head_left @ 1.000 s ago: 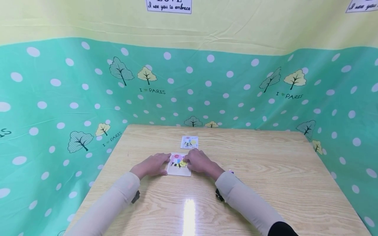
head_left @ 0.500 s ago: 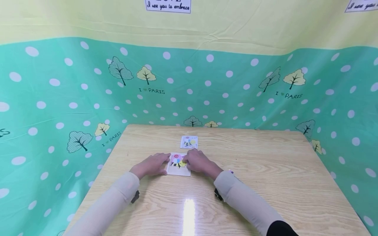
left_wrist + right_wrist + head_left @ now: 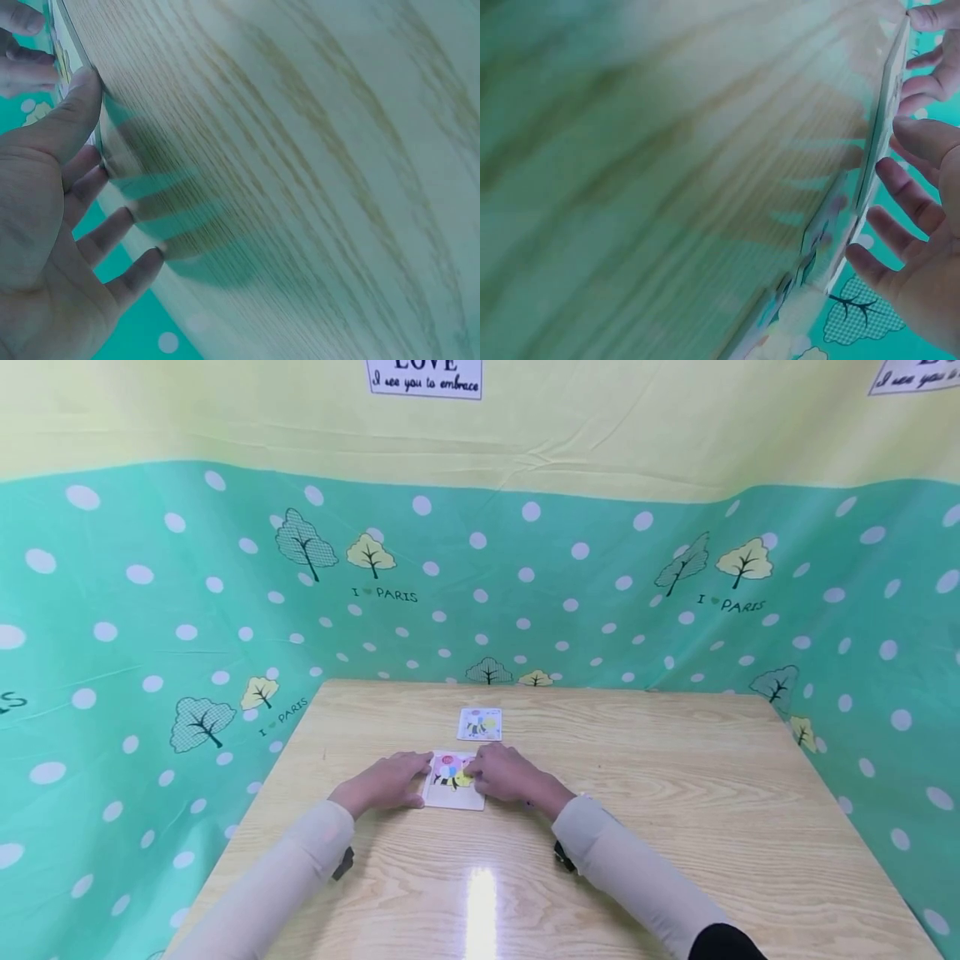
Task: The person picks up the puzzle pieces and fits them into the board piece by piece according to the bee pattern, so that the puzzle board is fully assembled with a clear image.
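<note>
In the head view, a board (image 3: 453, 798) with a bee (image 3: 453, 774) on it lies flat on the worktop (image 3: 675, 760), between both hands. The left hand (image 3: 384, 782) touches the board's left side, its thumb low and its fingertips higher up, gripping nothing. The right hand (image 3: 510, 774) rests over the right side, its fingertips on the bee's yellow head. A card (image 3: 480, 725) with a like bee lies just behind the board, and a small purple bit (image 3: 529, 803) peeps out beneath the right wrist.

In the left wrist view, the left hand's fingers are spread and relaxed, and the thumb meets the board's edge. That looks a good brace: a light sideways hold should stop sliding without lifting a corner.

In the right wrist view, the right hand's outer fingers are loosely bent and hold nothing. The thumb is at the board, but the index tip is hidden behind it, so I cannot tell whether the two pinch anything. Some printed flat pieces (image 3: 761, 315) lie on the worktop beside the board, too blurred to make out. Pressing straight down with flat fingertips, evenly over the bee's head, would serve best; a sideways push could shift the board, and the wrist should clear those pieces.
</note>
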{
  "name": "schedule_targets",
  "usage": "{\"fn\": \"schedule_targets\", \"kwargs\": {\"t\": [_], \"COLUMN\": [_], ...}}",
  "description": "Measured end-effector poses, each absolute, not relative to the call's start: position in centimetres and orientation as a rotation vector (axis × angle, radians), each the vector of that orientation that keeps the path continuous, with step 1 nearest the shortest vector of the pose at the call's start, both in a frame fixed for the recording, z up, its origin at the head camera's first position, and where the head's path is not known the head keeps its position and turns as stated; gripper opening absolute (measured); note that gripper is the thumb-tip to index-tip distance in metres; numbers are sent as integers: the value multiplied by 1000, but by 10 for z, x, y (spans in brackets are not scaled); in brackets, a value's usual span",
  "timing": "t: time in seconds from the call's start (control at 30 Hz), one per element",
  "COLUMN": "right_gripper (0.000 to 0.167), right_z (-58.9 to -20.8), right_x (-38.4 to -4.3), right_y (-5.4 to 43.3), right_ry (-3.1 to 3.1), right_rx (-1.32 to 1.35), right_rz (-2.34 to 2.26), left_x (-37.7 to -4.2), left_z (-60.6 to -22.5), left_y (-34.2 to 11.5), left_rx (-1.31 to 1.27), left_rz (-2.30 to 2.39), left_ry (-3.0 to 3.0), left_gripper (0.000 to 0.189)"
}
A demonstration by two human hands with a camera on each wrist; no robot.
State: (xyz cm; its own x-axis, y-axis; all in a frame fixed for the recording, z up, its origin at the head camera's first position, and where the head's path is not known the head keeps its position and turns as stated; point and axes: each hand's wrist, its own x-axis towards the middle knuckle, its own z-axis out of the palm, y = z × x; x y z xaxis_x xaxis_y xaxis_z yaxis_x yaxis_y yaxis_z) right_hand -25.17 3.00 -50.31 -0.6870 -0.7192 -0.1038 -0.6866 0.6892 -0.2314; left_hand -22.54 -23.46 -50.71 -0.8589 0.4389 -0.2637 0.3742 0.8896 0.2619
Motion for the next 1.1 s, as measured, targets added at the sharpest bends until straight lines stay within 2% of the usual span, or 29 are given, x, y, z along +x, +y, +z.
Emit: {"fn": "schedule_targets", "kwargs": {"t": [0.13, 0.27, 0.4, 0.77, 1.1], "right_gripper": [20, 32, 34, 38, 37], "right_z": [-500, -498, -495, -500, -504], "right_x": [-250, -248, -246, -232, -222], "right_y": [41, 56, 72, 104, 118], "right_ry": [2723, 2740, 2757, 2758, 2763], "right_rx": [-1128, -1062, -1042, -1003, -1047], "right_rz": [-313, -385, -392, -430, -320], "left_x": [-225, -225, -225, -225, -225], "left_z": [-507, -505, -504, -510, -509], "left_y": [-234, -233, -232, -237, -234], "left_rx": [623, 628, 634, 650, 627], "left_rz": [302, 300, 306, 289, 321], "left_ry": [2742, 2744, 2748, 2756, 2750], "left_gripper": [83, 73, 63, 75, 68]}}
